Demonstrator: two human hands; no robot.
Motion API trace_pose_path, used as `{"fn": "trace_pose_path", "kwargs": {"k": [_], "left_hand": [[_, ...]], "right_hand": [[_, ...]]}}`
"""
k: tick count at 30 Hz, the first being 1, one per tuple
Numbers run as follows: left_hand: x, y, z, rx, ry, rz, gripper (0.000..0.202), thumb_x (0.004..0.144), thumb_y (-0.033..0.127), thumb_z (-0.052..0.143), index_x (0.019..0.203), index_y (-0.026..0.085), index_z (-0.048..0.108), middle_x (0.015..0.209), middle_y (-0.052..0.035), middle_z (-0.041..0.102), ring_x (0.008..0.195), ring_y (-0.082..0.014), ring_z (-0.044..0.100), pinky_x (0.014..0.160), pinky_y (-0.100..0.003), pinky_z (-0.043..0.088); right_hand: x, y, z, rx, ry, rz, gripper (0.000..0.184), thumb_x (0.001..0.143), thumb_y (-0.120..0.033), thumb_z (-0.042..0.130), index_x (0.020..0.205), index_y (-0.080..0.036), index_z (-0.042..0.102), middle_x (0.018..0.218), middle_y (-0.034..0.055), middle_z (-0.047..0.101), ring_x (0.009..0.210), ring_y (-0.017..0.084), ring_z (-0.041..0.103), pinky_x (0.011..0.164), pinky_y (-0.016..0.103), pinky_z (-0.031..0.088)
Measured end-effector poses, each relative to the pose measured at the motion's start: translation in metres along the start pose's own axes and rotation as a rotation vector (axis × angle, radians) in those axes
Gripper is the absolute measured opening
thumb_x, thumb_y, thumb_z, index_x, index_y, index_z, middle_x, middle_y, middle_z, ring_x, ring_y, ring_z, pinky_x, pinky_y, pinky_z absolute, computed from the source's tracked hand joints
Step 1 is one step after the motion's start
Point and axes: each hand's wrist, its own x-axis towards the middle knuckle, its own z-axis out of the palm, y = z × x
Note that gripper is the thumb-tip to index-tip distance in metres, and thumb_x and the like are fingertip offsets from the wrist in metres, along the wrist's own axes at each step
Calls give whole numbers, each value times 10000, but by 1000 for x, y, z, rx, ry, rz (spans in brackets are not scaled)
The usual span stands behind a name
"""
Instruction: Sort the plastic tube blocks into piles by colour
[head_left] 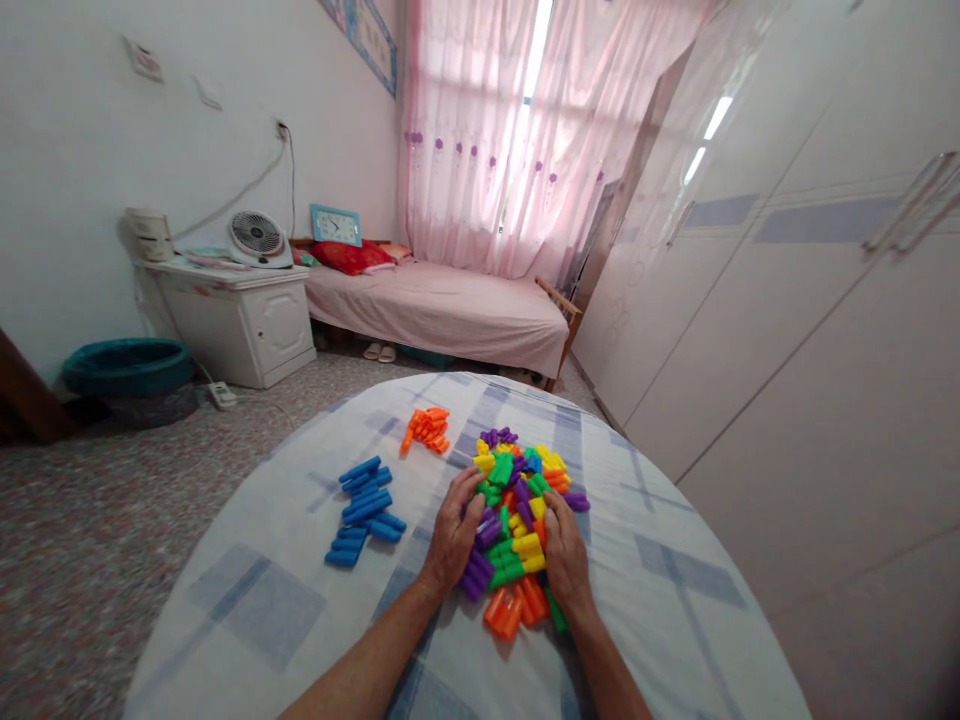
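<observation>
A mixed pile of plastic building pieces (517, 520) in purple, green, yellow, orange and blue lies on the round table. My left hand (454, 525) rests against the pile's left side, fingers apart and curved along it, near purple and green pieces. Along the right side my right hand (565, 548) touches the pile with stretched fingers, beside yellow and orange pieces. Neither hand visibly grips a piece. To the left lies a group of blue pieces (366, 505). A smaller group of orange pieces (427, 430) sits farther back.
A blue-and-white checked cloth (262, 600) covers the table. Beyond it are a bed (450, 300), a white cabinet (277, 325) with a fan (257, 234), and a bin (135, 375). A tall wardrobe (750, 330) stands at the right.
</observation>
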Motion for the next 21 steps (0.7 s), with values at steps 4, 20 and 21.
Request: {"fn": "trace_pose_path", "kwargs": {"k": [4, 20, 21], "left_hand": [[-3, 8, 1, -68, -90, 7, 294, 893, 314, 444, 1116, 217, 609, 1319, -61, 513, 1257, -195, 434, 1099, -392, 300], [10, -8, -5, 57, 211, -88, 369, 934, 366, 318, 1100, 187, 594, 1243, -70, 540, 1218, -173, 458, 1086, -372, 320], [11, -12, -6, 58, 226, -120, 380, 935, 376, 309, 1110, 187, 589, 1245, -70, 543, 1220, -171, 458, 1093, -372, 311]], "right_hand": [[4, -15, 1, 57, -58, 20, 519, 855, -474, 363, 1227, -153, 531, 1314, 95, 518, 1231, 211, 449, 1080, 391, 287], [76, 44, -43, -272, 131, -22, 658, 807, -636, 269, 1100, -143, 592, 1164, 134, 597, 1144, 267, 501, 1008, 456, 348], [75, 47, -39, -278, 120, -38, 667, 808, -648, 263, 1100, -148, 594, 1150, 129, 607, 1126, 262, 518, 988, 448, 373]]}}
